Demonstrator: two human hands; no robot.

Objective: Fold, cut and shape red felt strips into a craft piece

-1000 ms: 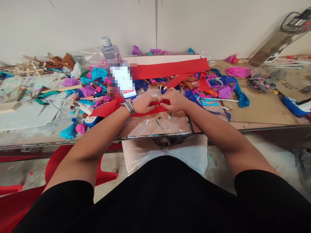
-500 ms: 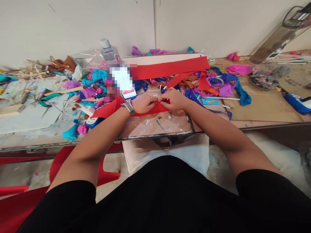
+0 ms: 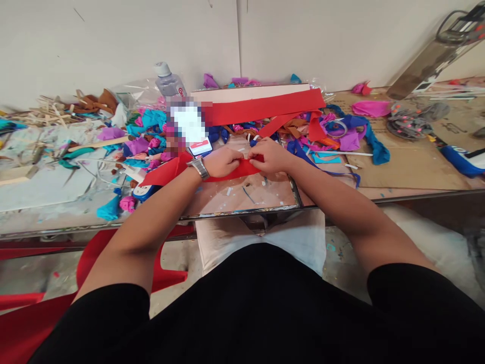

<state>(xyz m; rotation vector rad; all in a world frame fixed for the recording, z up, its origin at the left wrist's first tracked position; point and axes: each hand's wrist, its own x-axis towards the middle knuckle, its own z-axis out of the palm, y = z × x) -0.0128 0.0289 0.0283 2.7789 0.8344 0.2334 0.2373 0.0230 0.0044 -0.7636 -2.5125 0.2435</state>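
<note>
Pinched between the fingertips (image 3: pixel 242 162) of both my hands is a red felt strip (image 3: pixel 231 172), lying low over the worktable (image 3: pixel 242 194) straight ahead of me. My left hand (image 3: pixel 223 162), with a wristwatch (image 3: pixel 199 167) on it, grips the strip from the left; my right hand (image 3: pixel 271 155) closes on it from the right, the two nearly touching. Beyond them lie a wide red felt band (image 3: pixel 265 107), a clear plastic bottle (image 3: pixel 168 82) and piles of coloured felt scraps (image 3: pixel 147 136).
</note>
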